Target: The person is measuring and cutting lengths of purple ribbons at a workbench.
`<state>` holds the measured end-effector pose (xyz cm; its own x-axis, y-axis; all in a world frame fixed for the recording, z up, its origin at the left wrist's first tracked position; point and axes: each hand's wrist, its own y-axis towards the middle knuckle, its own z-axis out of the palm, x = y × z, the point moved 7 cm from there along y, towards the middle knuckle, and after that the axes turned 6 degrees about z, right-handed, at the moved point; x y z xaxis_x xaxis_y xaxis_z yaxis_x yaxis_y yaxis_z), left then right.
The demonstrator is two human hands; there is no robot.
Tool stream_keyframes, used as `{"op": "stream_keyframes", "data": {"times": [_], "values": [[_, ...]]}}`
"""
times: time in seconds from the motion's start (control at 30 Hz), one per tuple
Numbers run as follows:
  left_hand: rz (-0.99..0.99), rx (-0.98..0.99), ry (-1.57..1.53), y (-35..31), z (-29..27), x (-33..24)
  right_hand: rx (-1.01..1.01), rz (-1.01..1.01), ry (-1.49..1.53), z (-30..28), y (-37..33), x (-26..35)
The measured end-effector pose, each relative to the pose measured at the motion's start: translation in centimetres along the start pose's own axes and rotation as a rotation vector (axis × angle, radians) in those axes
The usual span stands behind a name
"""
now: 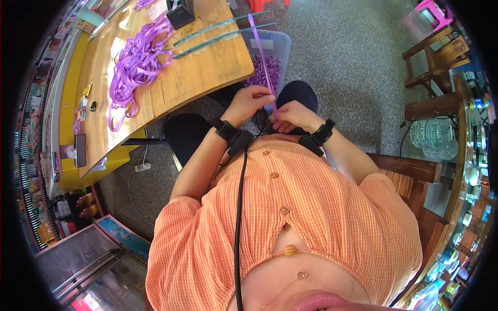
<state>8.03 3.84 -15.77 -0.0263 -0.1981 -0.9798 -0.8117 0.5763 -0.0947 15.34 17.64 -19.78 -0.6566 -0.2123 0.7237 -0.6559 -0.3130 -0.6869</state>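
A narrow purple ribbon (pixel 263 59) runs from the strips jutting past the table edge down to my hands at my lap. My left hand (pixel 252 102) pinches it between thumb and fingers. Just below and to the right, my right hand (pixel 296 117) is closed around its lower end, fingers curled; the very tip is hidden. Beneath the ribbon stands a clear plastic bin (pixel 282 45) holding many small purple pieces (pixel 258 72). Two thin strips (pixel 220 39), taped to the tabletop, stick out over the bin. A loose heap of purple ribbon (pixel 137 65) lies on the table.
The wooden table (pixel 207 72) curves along my left, with a black box-shaped holder (pixel 180 14) near its far end. A black cable (pixel 241 207) hangs down my front. To the right are a wooden stool (pixel 441 57) and large clear bottles (pixel 433 136).
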Motion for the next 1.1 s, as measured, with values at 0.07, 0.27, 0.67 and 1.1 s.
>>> {"op": "stream_keyframes", "data": {"times": [0.07,0.27,0.67,1.1], "values": [[0.001,-0.015,-0.097,0.1,0.1,-0.1,-0.006,-0.005,0.002,0.1,-0.4,0.2],[-0.027,0.005,-0.033,-0.2,0.5,-0.1,0.063,0.024,-0.008,0.5,-0.5,0.3],[0.142,0.032,0.296,-0.5,0.6,-4.3,-0.344,-0.655,0.016,-4.4,-1.2,14.8],[0.18,0.005,0.273,-0.4,0.4,-3.7,-0.39,-0.692,0.227,-6.4,1.6,20.4]]}}
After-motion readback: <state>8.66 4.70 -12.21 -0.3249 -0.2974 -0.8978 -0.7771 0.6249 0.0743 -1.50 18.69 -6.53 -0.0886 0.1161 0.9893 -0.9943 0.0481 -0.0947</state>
